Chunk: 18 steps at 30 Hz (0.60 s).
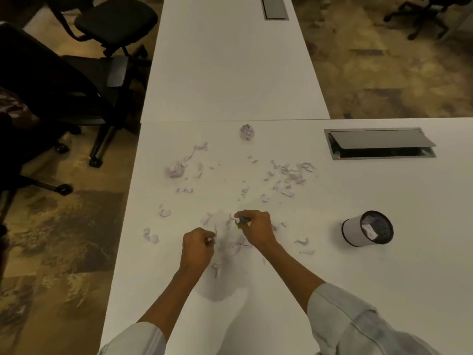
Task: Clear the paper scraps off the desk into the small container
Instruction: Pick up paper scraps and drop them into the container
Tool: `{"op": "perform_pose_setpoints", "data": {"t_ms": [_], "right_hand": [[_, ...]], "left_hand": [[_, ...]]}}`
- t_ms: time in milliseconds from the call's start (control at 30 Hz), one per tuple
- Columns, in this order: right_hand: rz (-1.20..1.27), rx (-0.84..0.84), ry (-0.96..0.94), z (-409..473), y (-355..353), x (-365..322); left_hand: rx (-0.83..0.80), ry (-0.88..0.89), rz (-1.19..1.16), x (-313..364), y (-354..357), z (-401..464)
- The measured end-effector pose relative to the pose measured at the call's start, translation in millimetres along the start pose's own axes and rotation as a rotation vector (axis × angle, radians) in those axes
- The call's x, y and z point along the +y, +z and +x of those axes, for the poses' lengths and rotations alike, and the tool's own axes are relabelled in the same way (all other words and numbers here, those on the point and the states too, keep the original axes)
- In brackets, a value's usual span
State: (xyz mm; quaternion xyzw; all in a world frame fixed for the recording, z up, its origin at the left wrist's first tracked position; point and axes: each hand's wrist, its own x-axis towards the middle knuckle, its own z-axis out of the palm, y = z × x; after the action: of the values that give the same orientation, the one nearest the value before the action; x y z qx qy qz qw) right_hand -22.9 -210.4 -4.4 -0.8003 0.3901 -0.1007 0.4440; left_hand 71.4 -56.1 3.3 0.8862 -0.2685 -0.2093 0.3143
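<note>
White desk (pixel 256 80) under us is strewn with paper scraps (pixel 289 175). We are mid-gather: our left hand (pixel 197 248) pinches a scrap, our right hand (pixel 256 228) curls around something small. Next, carry them to the mesh cup (pixel 367 228) at three o'clock.

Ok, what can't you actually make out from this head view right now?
- What the right hand pinches: a small coloured thing, mostly hidden by the fingers.
- Whether the left hand grips a scrap: curled fingers cover it.
- How full the small container is: tipped on its side, dark inside.
- Inside the open cable hatch: shadowed under the lid.
</note>
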Motion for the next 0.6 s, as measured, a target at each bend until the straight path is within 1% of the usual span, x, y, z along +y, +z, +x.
{"op": "perform_pose_setpoints", "data": {"t_ms": [133, 300, 367, 433, 533, 600], "right_hand": [[0.199, 0.136, 0.015, -14.3, -65.3, 9.2], [0.263, 0.350, 0.115, -30.6, -177.0, 41.6], [0.242, 0.427, 0.170, -39.7, -220.2, 59.9], [0.145, 0.475, 0.203, -49.3, -254.6, 78.3], [0.070, 0.467, 0.236, -58.4, -283.8, 101.4], [0.051, 0.454, 0.259, -60.6, -292.2, 114.6]], "left_hand": [[-0.021, 0.075, -0.166, 75.2, 30.5, 11.4], [-0.098, 0.135, -0.289, 177.5, 94.5, 12.6], [-0.158, 0.181, -0.306, 214.5, 121.3, 6.8], [-0.227, 0.229, -0.295, 245.6, 146.2, -0.6], [-0.337, 0.278, -0.215, 278.2, 179.3, -7.5], [-0.399, 0.269, -0.151, 290.1, 197.4, -9.8]]}}
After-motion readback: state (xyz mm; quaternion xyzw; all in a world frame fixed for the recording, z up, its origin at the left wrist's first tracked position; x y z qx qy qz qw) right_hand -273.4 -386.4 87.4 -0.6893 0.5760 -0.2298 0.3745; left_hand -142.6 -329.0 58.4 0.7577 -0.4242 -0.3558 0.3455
